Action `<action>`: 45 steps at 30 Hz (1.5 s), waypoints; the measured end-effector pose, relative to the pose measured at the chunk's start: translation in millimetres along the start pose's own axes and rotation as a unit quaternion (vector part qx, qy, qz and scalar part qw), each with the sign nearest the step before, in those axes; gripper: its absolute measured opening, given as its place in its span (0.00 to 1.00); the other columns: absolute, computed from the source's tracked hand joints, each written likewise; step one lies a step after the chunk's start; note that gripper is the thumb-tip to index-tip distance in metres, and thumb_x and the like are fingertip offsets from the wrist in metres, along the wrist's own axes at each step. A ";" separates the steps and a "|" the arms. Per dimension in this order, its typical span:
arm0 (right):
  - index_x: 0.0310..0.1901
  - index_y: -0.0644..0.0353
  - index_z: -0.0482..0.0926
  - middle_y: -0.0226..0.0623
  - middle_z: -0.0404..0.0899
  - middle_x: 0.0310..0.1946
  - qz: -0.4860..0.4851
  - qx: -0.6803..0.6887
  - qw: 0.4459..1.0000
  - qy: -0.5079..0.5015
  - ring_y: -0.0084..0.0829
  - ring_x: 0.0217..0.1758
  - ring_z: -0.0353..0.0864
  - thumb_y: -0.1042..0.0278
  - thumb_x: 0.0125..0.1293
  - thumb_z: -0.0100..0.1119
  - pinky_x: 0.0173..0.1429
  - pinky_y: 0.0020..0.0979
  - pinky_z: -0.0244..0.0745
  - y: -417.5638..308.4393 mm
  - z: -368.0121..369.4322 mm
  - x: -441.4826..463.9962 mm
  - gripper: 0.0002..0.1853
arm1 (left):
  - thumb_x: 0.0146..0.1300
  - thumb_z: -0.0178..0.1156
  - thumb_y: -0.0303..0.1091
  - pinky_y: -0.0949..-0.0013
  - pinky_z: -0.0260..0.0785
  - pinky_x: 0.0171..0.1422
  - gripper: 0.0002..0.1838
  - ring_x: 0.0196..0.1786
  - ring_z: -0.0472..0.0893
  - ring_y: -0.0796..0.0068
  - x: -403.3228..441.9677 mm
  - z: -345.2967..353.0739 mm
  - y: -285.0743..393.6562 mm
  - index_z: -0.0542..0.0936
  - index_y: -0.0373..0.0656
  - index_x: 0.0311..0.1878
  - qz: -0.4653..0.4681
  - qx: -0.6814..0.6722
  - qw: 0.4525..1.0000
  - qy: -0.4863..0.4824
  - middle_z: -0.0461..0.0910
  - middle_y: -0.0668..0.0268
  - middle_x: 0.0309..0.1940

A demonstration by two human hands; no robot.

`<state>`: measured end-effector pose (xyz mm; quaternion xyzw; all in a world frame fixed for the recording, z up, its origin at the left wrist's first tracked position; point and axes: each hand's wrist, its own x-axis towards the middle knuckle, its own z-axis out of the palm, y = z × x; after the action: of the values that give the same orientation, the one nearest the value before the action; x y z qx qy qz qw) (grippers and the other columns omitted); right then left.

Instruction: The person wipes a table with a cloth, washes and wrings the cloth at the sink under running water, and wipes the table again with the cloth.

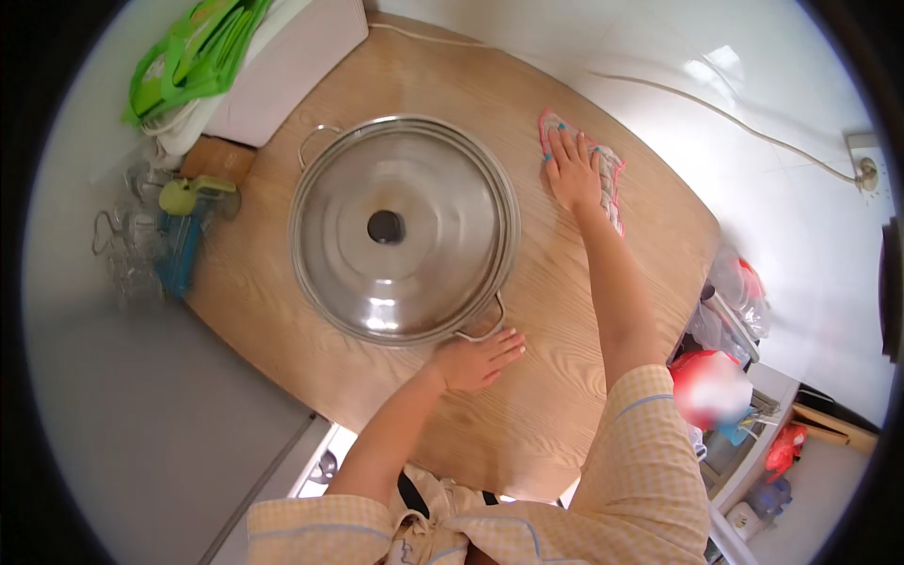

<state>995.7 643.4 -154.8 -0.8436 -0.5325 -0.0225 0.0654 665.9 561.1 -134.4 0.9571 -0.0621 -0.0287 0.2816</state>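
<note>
A large steel pot with a domed lid and a black knob stands on the wooden table. Just below the pot's near side handle, my left hand rests on the tabletop, its fingers extended and holding nothing. At the far right part of the table, my right hand lies flat on a crumpled cloth with a pink edge, fingers spread. Part of the cloth is hidden beneath this hand.
Back left are a white box and a green bag. Glasses and a blue item line the left edge. A white cable runs along the wall to a socket. Bagged items sit beyond the right edge.
</note>
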 end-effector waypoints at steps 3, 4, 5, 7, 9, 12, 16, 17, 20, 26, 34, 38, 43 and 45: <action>0.64 0.50 0.57 0.33 0.54 0.66 -0.018 0.036 0.999 -0.008 0.42 0.70 0.47 0.55 0.63 0.37 0.68 0.52 0.44 3.9 -0.5 -22.4 0.27 | 0.57 0.51 0.41 0.74 0.69 0.52 0.28 0.68 0.55 0.73 1.5 -3.8 2.2 0.64 0.46 0.62 0.002 0.051 0.999 0.016 0.55 0.68 0.66; 0.64 0.51 0.58 0.34 0.54 0.65 -0.030 0.037 0.999 -0.014 0.43 0.70 0.47 0.56 0.62 0.38 0.67 0.53 0.44 3.5 -5.3 -40.4 0.27 | 0.57 0.51 0.41 0.75 0.70 0.50 0.28 0.68 0.55 0.74 0.7 -4.8 2.5 0.64 0.46 0.62 0.010 0.068 0.997 0.027 0.55 0.68 0.66; 0.63 0.52 0.58 0.35 0.54 0.65 -0.043 0.037 0.998 -0.020 0.43 0.69 0.48 0.56 0.61 0.40 0.67 0.55 0.44 2.4 -12.2 -65.2 0.27 | 0.57 0.51 0.41 0.75 0.70 0.50 0.28 0.68 0.55 0.74 0.6 -3.5 2.0 0.64 0.46 0.62 0.011 0.067 0.997 0.028 0.55 0.68 0.66; 0.64 0.54 0.56 0.38 0.53 0.65 -0.058 0.034 0.996 -0.057 0.45 0.69 0.47 0.57 0.59 0.43 0.66 0.57 0.44 0.4 -28.3 -121.5 0.30 | 0.57 0.51 0.41 0.76 0.72 0.46 0.28 0.68 0.55 0.75 0.6 2.3 -0.2 0.64 0.46 0.62 0.017 0.068 0.996 0.053 0.55 0.69 0.66; 0.65 0.54 0.54 0.39 0.51 0.66 -0.062 0.033 0.993 -0.097 0.47 0.69 0.47 0.57 0.57 0.45 0.65 0.58 0.44 -3.8 -44.5 -173.0 0.33 | 0.57 0.51 0.40 0.74 0.71 0.48 0.28 0.68 0.55 0.74 -0.5 6.9 -0.5 0.63 0.46 0.62 0.017 0.043 0.997 0.065 0.55 0.68 0.66; 0.66 0.54 0.53 0.39 0.51 0.66 -0.046 0.036 0.993 -0.099 0.48 0.69 0.46 0.56 0.57 0.45 0.65 0.57 0.44 -9.4 -46.3 -189.9 0.33 | 0.58 0.50 0.38 0.71 0.71 0.50 0.27 0.68 0.55 0.72 0.2 -0.6 -0.2 0.63 0.45 0.62 0.005 0.011 0.999 0.045 0.55 0.68 0.66; 0.65 0.54 0.53 0.38 0.50 0.67 -0.036 0.009 0.994 -0.098 0.48 0.69 0.46 0.56 0.59 0.44 0.66 0.57 0.43 -16.1 -45.0 -153.3 0.32 | 0.58 0.49 0.38 0.70 0.73 0.46 0.27 0.68 0.54 0.72 -1.0 -1.5 1.0 0.63 0.44 0.62 -0.008 -0.004 1.000 0.026 0.54 0.67 0.67; 0.65 0.53 0.53 0.37 0.50 0.67 -0.036 -0.005 0.996 -0.077 0.47 0.70 0.46 0.55 0.60 0.43 0.66 0.57 0.42 -15.5 -40.7 -132.9 0.31 | 0.58 0.49 0.38 0.70 0.73 0.46 0.27 0.68 0.54 0.72 -0.9 -0.8 1.3 0.63 0.44 0.62 -0.011 -0.005 1.000 0.025 0.54 0.67 0.67; 0.66 0.49 0.53 0.35 0.49 0.67 -0.021 -0.013 0.999 -0.036 0.46 0.70 0.44 0.55 0.63 0.39 0.67 0.56 0.41 -14.9 -17.5 -58.1 0.29 | 0.58 0.49 0.38 0.68 0.67 0.56 0.27 0.69 0.53 0.71 0.3 -0.5 -2.1 0.62 0.43 0.62 -0.015 -0.060 0.998 -0.024 0.53 0.66 0.67; 0.66 0.45 0.54 0.33 0.48 0.68 0.028 -0.012 0.999 -0.017 0.44 0.71 0.42 0.51 0.64 0.33 0.68 0.55 0.39 -26.1 12.4 76.1 0.28 | 0.58 0.50 0.37 0.72 0.71 0.51 0.29 0.68 0.54 0.73 1.8 11.4 -5.4 0.60 0.43 0.64 0.029 0.025 0.998 0.043 0.53 0.66 0.67; 0.65 0.47 0.55 0.38 0.50 0.67 -0.072 -0.089 0.992 -0.061 0.46 0.70 0.46 0.52 0.63 0.35 0.67 0.53 0.42 -29.5 26.3 76.1 0.28 | 0.56 0.49 0.38 0.65 0.55 0.65 0.26 0.67 0.58 0.66 1.4 -0.9 1.0 0.67 0.40 0.59 0.048 0.055 0.995 0.067 0.60 0.62 0.64; 0.62 0.52 0.61 0.43 0.56 0.64 -0.146 0.123 0.981 -0.015 0.47 0.67 0.52 0.62 0.61 0.42 0.66 0.49 0.48 -52.8 5.1 -20.4 0.25 | 0.55 0.50 0.39 0.63 0.55 0.67 0.26 0.66 0.59 0.63 3.0 4.6 0.4 0.68 0.39 0.58 0.046 0.032 0.997 0.061 0.61 0.60 0.63; 0.63 0.51 0.59 0.46 0.56 0.63 0.084 0.221 0.948 0.214 0.48 0.66 0.53 0.68 0.57 0.49 0.65 0.51 0.49 13.5 -12.7 -70.5 0.29 | 0.53 0.54 0.38 0.63 0.65 0.59 0.23 0.60 0.67 0.60 7.8 11.2 -2.4 0.71 0.39 0.53 0.252 0.068 0.958 0.116 0.67 0.57 0.57; 0.64 0.53 0.57 0.46 0.53 0.65 0.299 0.033 0.941 0.152 0.46 0.68 0.50 0.64 0.60 0.46 0.66 0.51 0.46 28.7 -19.9 -81.7 0.28 | 0.52 0.54 0.36 0.63 0.66 0.57 0.21 0.55 0.69 0.59 32.4 -36.8 19.1 0.72 0.38 0.49 0.265 0.048 0.948 0.172 0.70 0.55 0.52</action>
<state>986.9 555.4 -146.3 -0.9479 -0.2399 -0.1128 0.1769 699.3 560.5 -93.9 0.9089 -0.2655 0.2149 0.2394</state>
